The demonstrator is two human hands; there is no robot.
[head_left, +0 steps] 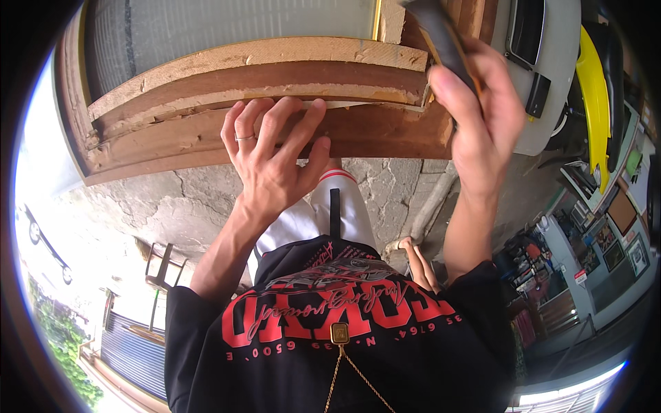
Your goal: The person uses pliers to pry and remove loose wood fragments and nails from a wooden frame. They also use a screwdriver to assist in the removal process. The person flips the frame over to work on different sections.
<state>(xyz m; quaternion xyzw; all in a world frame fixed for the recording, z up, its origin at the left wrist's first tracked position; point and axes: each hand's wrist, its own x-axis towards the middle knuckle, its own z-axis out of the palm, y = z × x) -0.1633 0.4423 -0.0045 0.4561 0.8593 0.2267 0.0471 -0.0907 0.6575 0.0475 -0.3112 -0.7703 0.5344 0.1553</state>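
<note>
My left hand (272, 148) lies on the brown wooden frame (385, 134), fingers spread over its near rail and a ring on one finger. Its fingertips reach the groove beside a pale, rough-edged strip of wood (275, 58). At the frame's right corner my right hand (485, 110) is closed around a tool with a black and orange handle (444, 41). That tool is slightly blurred and its far end runs out of the head view, so I cannot tell its kind.
Ribbed grey glass (227, 27) fills the frame's inside. Below is a cracked concrete floor (186, 199). A yellow curved panel (593, 103) and a grey machine-like body (554, 62) stand at the right. Cluttered shelves (537, 275) are at the lower right, a stool (164, 268) at the left.
</note>
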